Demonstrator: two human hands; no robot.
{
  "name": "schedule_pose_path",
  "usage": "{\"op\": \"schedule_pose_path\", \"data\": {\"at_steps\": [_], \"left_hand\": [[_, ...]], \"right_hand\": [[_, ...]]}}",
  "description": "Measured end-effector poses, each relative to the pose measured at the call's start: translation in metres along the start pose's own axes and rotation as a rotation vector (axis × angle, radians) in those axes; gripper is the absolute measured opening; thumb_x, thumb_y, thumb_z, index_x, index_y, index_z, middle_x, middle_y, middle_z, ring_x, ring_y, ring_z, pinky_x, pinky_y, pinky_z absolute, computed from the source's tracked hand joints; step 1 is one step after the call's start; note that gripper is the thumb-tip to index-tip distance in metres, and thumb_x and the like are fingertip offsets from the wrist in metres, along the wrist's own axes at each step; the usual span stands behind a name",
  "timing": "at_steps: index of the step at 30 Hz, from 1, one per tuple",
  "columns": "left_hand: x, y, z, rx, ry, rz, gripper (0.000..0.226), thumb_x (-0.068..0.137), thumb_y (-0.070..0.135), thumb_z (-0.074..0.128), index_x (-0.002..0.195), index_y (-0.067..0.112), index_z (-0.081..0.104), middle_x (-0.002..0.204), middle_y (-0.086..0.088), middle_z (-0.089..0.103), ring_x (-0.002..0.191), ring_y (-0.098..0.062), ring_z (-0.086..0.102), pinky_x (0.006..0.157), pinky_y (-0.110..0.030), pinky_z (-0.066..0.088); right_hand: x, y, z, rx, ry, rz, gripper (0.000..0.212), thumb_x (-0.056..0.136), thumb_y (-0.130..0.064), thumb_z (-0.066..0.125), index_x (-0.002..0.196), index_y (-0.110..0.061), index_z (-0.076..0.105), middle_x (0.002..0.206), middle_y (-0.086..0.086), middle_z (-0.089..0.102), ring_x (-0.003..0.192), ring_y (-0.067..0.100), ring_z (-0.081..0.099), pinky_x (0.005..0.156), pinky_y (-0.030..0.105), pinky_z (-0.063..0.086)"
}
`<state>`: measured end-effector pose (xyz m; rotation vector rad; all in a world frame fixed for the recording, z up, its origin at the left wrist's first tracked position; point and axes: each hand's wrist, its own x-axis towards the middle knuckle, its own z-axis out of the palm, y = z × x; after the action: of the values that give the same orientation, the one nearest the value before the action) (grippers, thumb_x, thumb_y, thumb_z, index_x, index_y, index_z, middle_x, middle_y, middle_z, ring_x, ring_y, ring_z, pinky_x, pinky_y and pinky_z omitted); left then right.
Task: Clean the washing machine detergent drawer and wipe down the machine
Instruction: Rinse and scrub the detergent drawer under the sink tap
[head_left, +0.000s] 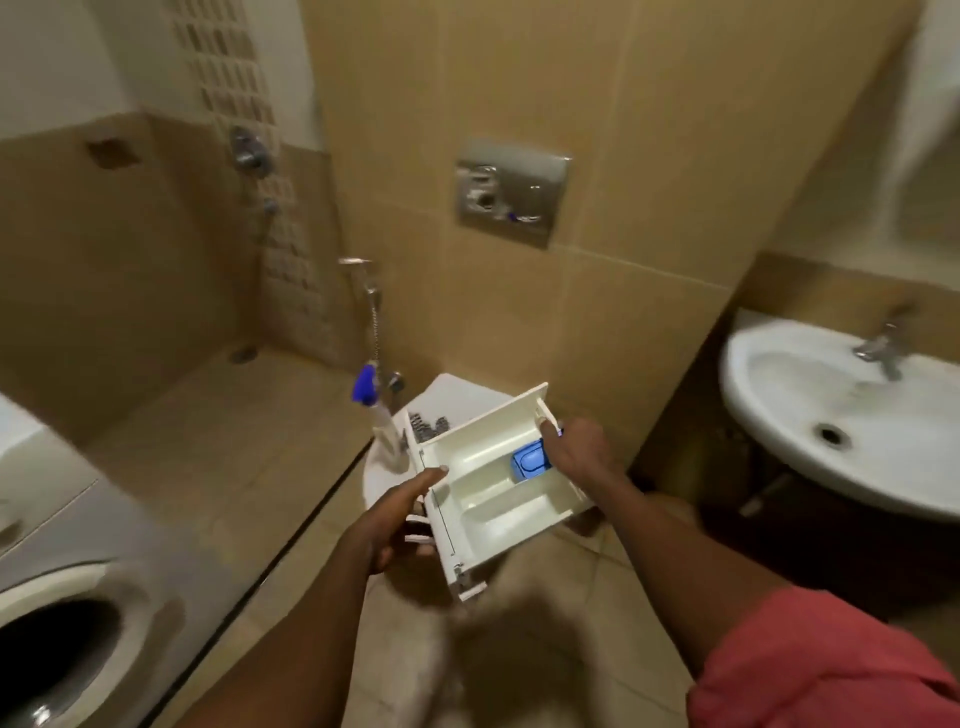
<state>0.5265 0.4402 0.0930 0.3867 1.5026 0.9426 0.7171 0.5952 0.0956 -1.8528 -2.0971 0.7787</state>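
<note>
Fingers of left hand (396, 519) and right hand (582, 450) curled round boxy, glossy white plastic drawer (493, 496)

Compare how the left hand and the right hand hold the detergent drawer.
The left hand grips the detergent drawer by its left side, thumb on the rim; the right hand grips the right side, beside the blue insert. The left hand is nearer the camera, the right hand farther off. Both hold the drawer up off any surface.
</note>
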Motion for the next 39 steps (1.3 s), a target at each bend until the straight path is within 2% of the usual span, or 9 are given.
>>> {"op": "schedule_pose_path", "data": {"at_steps": [1, 5, 9, 13, 18, 22, 25, 31, 39], "left_hand": [[0.010, 0.005, 0.022, 0.035, -0.015, -0.004, 0.048, 0.083, 0.055, 0.066, 0.114, 0.017, 0.066, 0.091, -0.012, 0.066, 0.077, -0.027, 0.066, 0.069, -0.037, 0.057], [0.035, 0.019, 0.104, 0.165, -0.136, 0.012, 0.052, 0.081, 0.062, 0.064, 0.115, 0.023, 0.064, 0.110, -0.011, 0.069, 0.100, -0.033, 0.067, 0.091, -0.045, 0.054], [0.050, 0.035, 0.179, 0.243, -0.248, 0.064, 0.032, 0.086, 0.059, 0.062, 0.101, 0.030, 0.064, 0.101, -0.001, 0.070, 0.093, -0.023, 0.066, 0.077, -0.036, 0.054], [0.088, 0.038, 0.233, 0.319, -0.370, 0.093, 0.084, 0.053, 0.081, 0.072, 0.122, 0.034, 0.064, 0.114, -0.003, 0.074, 0.105, -0.030, 0.070, 0.097, -0.053, 0.052], [0.108, 0.066, 0.302, 0.409, -0.472, 0.093, 0.069, 0.070, 0.079, 0.061, 0.123, 0.036, 0.058, 0.118, 0.002, 0.066, 0.112, -0.026, 0.061, 0.104, -0.050, 0.045], [0.131, 0.103, 0.352, 0.446, -0.531, 0.107, 0.044, 0.085, 0.067, 0.055, 0.103, 0.029, 0.066, 0.101, -0.007, 0.070, 0.093, -0.027, 0.066, 0.086, -0.040, 0.053], [0.147, 0.128, 0.385, 0.500, -0.598, 0.155, 0.030, 0.092, 0.060, 0.050, 0.091, 0.033, 0.063, 0.092, -0.003, 0.068, 0.085, -0.023, 0.063, 0.079, -0.036, 0.051], [0.183, 0.152, 0.441, 0.600, -0.679, 0.238, 0.062, 0.081, 0.071, 0.057, 0.117, 0.022, 0.059, 0.110, -0.005, 0.066, 0.089, -0.021, 0.067, 0.062, -0.029, 0.052], [0.204, 0.167, 0.508, 0.653, -0.621, 0.274, 0.036, 0.086, 0.054, 0.060, 0.105, 0.023, 0.061, 0.111, -0.009, 0.063, 0.088, -0.031, 0.068, 0.054, -0.033, 0.056]], "right_hand": [[0.003, 0.020, -0.016, 0.008, 0.027, 0.039, 0.052, 0.098, -0.045, 0.040, 0.103, -0.001, 0.066, 0.110, 0.021, 0.063, 0.104, 0.036, 0.058, 0.087, 0.037, 0.046], [0.003, 0.092, -0.068, 0.004, 0.147, 0.205, 0.052, 0.096, -0.048, 0.040, 0.101, -0.004, 0.068, 0.108, 0.016, 0.064, 0.101, 0.035, 0.061, 0.076, 0.032, 0.044], [-0.004, 0.151, -0.112, -0.001, 0.256, 0.325, 0.048, 0.096, -0.046, 0.043, 0.107, -0.004, 0.064, 0.111, 0.015, 0.064, 0.103, 0.033, 0.060, 0.080, 0.034, 0.047], [-0.008, 0.198, -0.145, 0.050, 0.315, 0.458, 0.045, 0.096, -0.046, 0.045, 0.107, -0.008, 0.064, 0.111, 0.012, 0.065, 0.104, 0.032, 0.061, 0.082, 0.033, 0.046], [0.009, 0.242, -0.185, 0.034, 0.384, 0.587, 0.050, 0.096, -0.049, 0.043, 0.109, -0.003, 0.061, 0.114, 0.015, 0.062, 0.106, 0.031, 0.059, 0.083, 0.034, 0.046], [0.032, 0.265, -0.216, 0.051, 0.444, 0.699, 0.051, 0.096, -0.049, 0.044, 0.112, -0.003, 0.059, 0.114, 0.014, 0.060, 0.106, 0.029, 0.059, 0.085, 0.035, 0.047], [0.047, 0.277, -0.240, 0.080, 0.487, 0.764, 0.050, 0.095, -0.050, 0.044, 0.110, -0.004, 0.059, 0.112, 0.012, 0.060, 0.102, 0.028, 0.060, 0.082, 0.034, 0.047], [0.067, 0.305, -0.264, 0.136, 0.544, 0.835, 0.052, 0.095, -0.050, 0.045, 0.111, -0.002, 0.057, 0.113, 0.013, 0.060, 0.103, 0.029, 0.059, 0.084, 0.033, 0.045], [0.092, 0.350, -0.296, 0.151, 0.517, 0.882, 0.056, 0.095, -0.052, 0.043, 0.112, 0.000, 0.056, 0.117, 0.015, 0.059, 0.106, 0.029, 0.058, 0.086, 0.033, 0.043]]}}
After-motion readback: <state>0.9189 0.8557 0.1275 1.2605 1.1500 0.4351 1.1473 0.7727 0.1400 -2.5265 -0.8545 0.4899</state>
